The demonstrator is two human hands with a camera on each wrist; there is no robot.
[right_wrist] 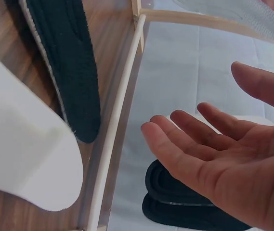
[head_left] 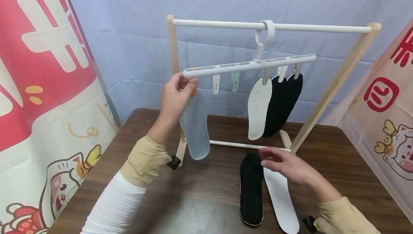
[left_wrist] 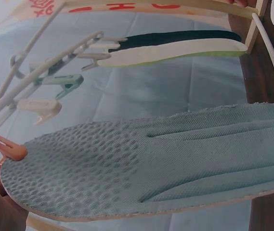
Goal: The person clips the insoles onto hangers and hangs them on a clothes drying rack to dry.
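My left hand (head_left: pixel 175 97) pinches the orange clip (head_left: pixel 194 87) at the left end of the white clip hanger (head_left: pixel 222 69). A grey-blue textured insole (head_left: pixel 196 126) hangs from that clip; in the left wrist view the clip (left_wrist: pixel 14 150) bites its rounded end, with my fingers behind the insole (left_wrist: pixel 127 163). My right hand (right_wrist: pixel 223 154) holds nothing, fingers loosely extended. In the head view the right hand (head_left: pixel 287 164) overlaps the upper end of a white insole (head_left: pixel 282 200) on the table, beside a black insole (head_left: pixel 251 191).
The hanger hooks over the top bar (head_left: pixel 309 28) of a wooden rack, tilting lower at the left. One white insole (head_left: pixel 259 108) and two black insoles (head_left: pixel 281 108) hang at its right. A white clip (head_left: pixel 216 84) and a green clip (head_left: pixel 235 81) hang without insoles.
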